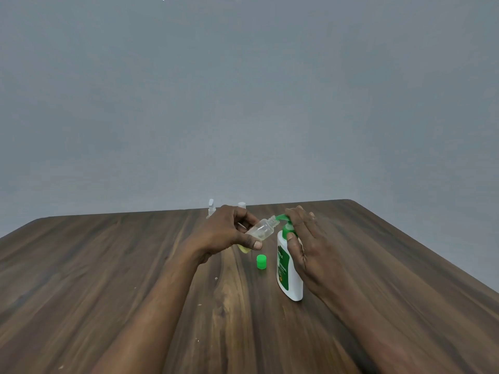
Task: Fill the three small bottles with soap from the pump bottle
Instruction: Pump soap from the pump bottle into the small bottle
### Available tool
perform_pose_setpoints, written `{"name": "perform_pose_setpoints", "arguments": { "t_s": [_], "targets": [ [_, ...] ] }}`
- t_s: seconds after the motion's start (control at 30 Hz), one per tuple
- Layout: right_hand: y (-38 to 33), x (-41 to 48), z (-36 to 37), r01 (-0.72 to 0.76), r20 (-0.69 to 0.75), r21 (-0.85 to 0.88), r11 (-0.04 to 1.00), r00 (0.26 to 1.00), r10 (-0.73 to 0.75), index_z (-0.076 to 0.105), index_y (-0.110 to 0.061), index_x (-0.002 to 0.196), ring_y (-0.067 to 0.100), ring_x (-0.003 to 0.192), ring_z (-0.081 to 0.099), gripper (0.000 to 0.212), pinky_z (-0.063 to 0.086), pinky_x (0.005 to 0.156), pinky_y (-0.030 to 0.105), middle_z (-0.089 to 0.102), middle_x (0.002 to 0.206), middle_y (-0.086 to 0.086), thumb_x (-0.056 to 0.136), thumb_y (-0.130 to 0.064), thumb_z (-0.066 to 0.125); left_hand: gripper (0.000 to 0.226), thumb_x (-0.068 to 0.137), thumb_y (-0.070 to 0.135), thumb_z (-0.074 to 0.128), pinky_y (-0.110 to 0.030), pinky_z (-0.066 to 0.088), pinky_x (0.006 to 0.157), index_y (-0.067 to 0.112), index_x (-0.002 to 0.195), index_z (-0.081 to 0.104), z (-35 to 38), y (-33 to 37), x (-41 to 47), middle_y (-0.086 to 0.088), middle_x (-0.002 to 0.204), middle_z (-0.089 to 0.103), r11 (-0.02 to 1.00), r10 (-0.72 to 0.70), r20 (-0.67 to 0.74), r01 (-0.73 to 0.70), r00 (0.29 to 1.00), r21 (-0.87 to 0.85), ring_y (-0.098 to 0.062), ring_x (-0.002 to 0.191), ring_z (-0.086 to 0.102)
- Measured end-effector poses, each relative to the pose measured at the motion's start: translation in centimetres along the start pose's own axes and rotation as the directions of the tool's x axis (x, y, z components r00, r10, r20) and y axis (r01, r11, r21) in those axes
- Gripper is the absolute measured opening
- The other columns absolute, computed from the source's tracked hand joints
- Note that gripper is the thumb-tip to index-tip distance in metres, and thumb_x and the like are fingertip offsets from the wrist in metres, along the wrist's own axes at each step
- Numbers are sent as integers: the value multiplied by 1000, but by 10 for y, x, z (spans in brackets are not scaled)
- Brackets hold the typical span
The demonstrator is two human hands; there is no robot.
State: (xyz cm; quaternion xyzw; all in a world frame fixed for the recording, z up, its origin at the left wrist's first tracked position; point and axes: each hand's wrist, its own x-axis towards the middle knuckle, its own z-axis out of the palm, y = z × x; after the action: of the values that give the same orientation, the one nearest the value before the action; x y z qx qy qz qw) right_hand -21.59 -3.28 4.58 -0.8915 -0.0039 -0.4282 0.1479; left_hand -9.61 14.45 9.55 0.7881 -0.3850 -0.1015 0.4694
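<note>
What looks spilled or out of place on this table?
No spill shows. Only a green cap lies loose on the table beside the pump bottle, and the left hand holds the uncapped small bottle tilted at its nozzle.

A dark wood-grain counter (108,265) with rounded far corners stands against a plain grey-blue wall (243,90), evenly lit, a few pale specks scattered on its surface.
</note>
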Motion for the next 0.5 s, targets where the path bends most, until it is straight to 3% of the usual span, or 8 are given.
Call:
{"name": "perform_pose_setpoints", "arguments": {
  "t_s": [0.13,0.33,0.43,0.5],
  "targets": [
    [0,-1,-1,0,24,-21,1000,1000,0,45,-8,139,18,138,35,56,15,116,21,44,145,7,94,-35,26,39,64,10,93,-28,54,75,15,99,77,0,0,0,-1,87,73,1000,1,-5,-1,1000,-10,-10,76,65],
    [0,-1,-1,7,18,-18,1000,1000,-7,50,-6,135,16,136,39,41,17,116,23,50,141,8,95,-17,44,38,64,11,93,-32,55,80,17,97,76,2,-1,0,-9,96,75,1000,7,5,-7,1000,-5,-15,82,66],
    [-1,-1,-2,7,12,-16,1000,1000,-7,49,-6,135,13,135,36,41,16,115,22,48,141,9,95,-14,49,36,64,9,93,-26,54,74,22,92,76,1,-1,0,-2,87,74,1000,6,7,-6,1000,-16,-9,76,66],
    [-1,-2,-3,18,22,-24,1000,1000,-18,47,-7,137,15,137,36,42,20,116,26,47,142,7,97,-21,43,35,63,10,94,-23,53,71,23,91,76,1,-2,0,1,84,73,1000,5,5,-5,1000,-15,-7,73,65]
  ]
}}
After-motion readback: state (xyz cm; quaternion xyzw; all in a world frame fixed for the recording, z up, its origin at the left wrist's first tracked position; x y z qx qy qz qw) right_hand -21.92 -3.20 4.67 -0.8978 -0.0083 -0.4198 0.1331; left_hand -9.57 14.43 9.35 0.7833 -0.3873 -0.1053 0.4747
